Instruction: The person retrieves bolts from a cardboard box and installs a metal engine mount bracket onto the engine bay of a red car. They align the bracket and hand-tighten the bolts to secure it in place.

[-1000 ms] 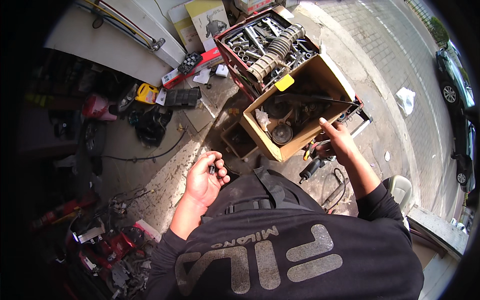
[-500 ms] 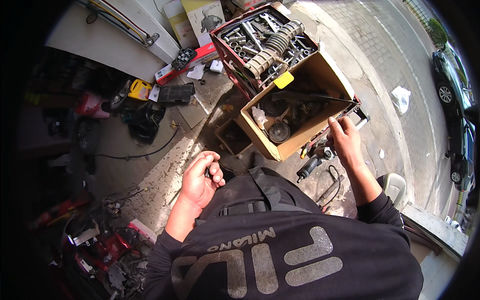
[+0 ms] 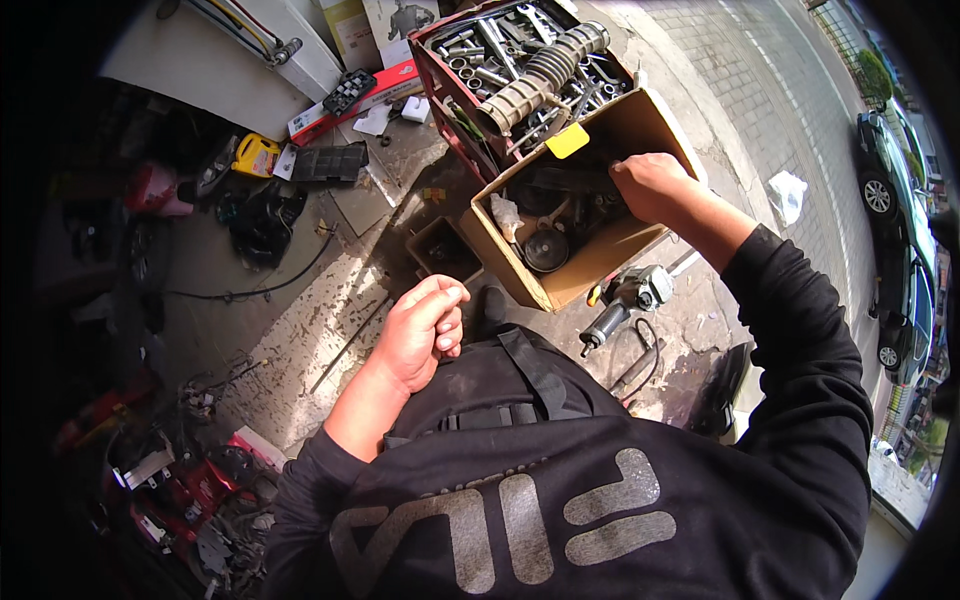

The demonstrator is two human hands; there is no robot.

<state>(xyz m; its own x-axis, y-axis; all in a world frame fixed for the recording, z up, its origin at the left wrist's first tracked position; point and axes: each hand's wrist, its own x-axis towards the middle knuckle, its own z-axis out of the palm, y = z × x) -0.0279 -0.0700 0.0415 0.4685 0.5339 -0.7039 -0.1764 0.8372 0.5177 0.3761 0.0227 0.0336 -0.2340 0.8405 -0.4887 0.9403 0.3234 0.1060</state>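
My right hand (image 3: pixel 652 188) reaches over the right side of an open cardboard box (image 3: pixel 600 274). Its fingers are curled in, their tips partly hidden against the dark inside, so whatever they hold does not show. Inside the box are a round metal part (image 3: pixel 546 250), a crumpled whitish piece (image 3: pixel 506 216) and several dark parts in shadow. My left hand (image 3: pixel 422 328) is held in front of my body, below the box and apart from it. Its fingers are closed, and their contents are hidden.
Beyond the box, a ribbed hose (image 3: pixel 548 78) lies across a red toolbox (image 3: pixel 425 85) full of wrenches and sockets. A power tool (image 3: pixel 622 308) lies on the ground at right. Red and metal parts (image 3: pixel 205 490) are heaped at lower left. A small bin (image 3: pixel 428 240) stands left of the box.
My right hand has moved from outside the box's right edge to over its inside. My left hand has risen slightly to the right; the dark small thing in its fingers no longer shows.
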